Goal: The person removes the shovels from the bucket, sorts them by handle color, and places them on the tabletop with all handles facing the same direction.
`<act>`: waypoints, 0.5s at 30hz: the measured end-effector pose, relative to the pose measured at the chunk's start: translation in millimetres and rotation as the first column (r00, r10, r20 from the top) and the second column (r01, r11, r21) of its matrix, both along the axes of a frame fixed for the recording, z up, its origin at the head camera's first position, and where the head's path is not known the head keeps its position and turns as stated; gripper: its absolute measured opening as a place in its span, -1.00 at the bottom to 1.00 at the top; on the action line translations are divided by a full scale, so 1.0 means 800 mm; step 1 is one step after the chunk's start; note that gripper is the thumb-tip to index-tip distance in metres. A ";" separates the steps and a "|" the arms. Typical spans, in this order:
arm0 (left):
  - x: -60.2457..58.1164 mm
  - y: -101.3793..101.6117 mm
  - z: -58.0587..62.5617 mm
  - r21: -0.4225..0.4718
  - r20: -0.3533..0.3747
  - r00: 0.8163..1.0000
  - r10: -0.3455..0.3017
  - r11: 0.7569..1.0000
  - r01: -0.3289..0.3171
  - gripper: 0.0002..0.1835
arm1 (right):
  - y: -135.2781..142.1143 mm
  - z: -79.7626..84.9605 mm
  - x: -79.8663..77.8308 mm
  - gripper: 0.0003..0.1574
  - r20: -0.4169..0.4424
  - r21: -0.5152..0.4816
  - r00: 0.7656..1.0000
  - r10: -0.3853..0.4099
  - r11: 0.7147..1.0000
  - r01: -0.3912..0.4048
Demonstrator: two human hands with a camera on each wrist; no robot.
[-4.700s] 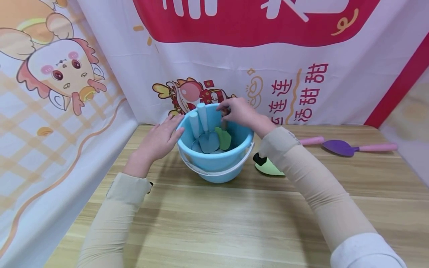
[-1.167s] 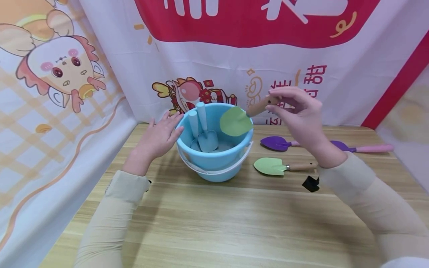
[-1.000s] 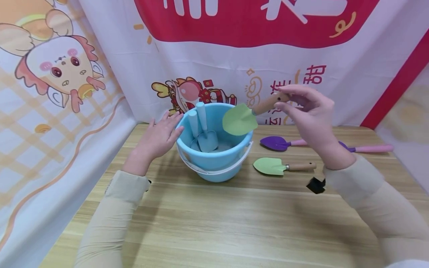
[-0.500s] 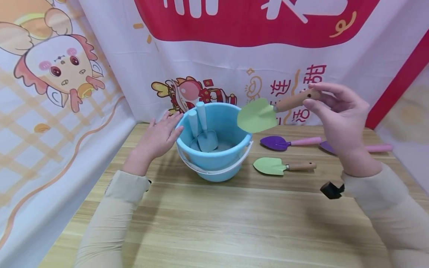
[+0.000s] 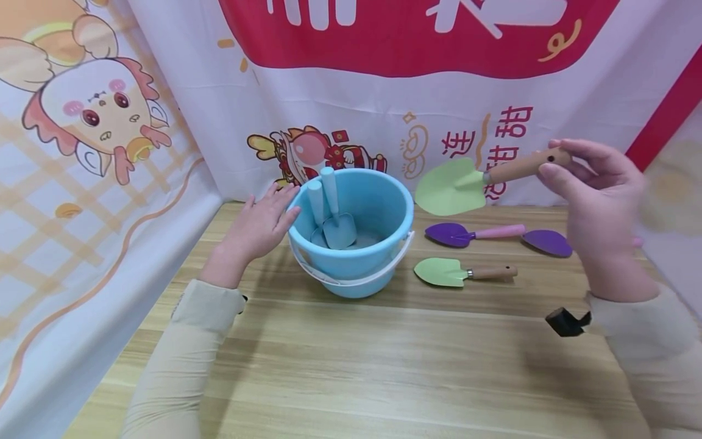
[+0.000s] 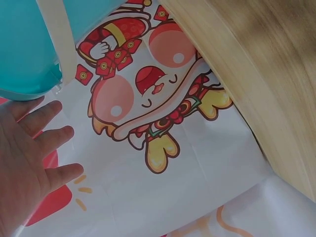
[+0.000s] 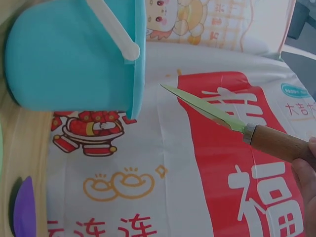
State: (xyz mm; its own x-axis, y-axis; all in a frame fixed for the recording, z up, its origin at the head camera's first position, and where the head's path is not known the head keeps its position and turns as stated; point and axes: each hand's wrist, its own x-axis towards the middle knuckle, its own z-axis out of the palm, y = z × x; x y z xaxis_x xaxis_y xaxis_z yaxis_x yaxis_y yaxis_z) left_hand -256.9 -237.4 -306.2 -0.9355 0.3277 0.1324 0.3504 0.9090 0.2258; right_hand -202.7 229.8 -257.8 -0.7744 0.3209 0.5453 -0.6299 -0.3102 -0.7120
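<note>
My right hand (image 5: 606,207) pinches the end of the wooden handle of a green garden trowel (image 5: 452,188), raised above the table to the right of the bucket. In the right wrist view the same trowel (image 7: 212,109) shows edge-on, fingertips at its handle end. A light blue bucket (image 5: 351,268) with a white bail handle stands on the table. My left hand (image 5: 262,225) rests with straight fingers on its left rim; the left wrist view shows those fingers (image 6: 54,140) spread beside it. Inside the bucket lean two blue shovels (image 5: 340,230), handles up.
On the wooden table (image 5: 351,360) right of the bucket lie a second green trowel (image 5: 441,272) with a wooden handle and two purple trowels with pink handles, one (image 5: 450,235) left of the other (image 5: 547,242). A printed cloth (image 5: 329,97) hangs behind the table.
My right hand has lifted the green trowel out of the bucket and carried it to the right, past the rim. My left hand has stayed at the bucket.
</note>
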 end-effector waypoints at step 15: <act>0.001 0.000 0.002 0.002 0.007 1.000 0.004 1.000 -0.004 -0.29 | 0.047 -0.020 0.018 -0.49 0.074 -0.055 0.990 -0.120 0.991 0.124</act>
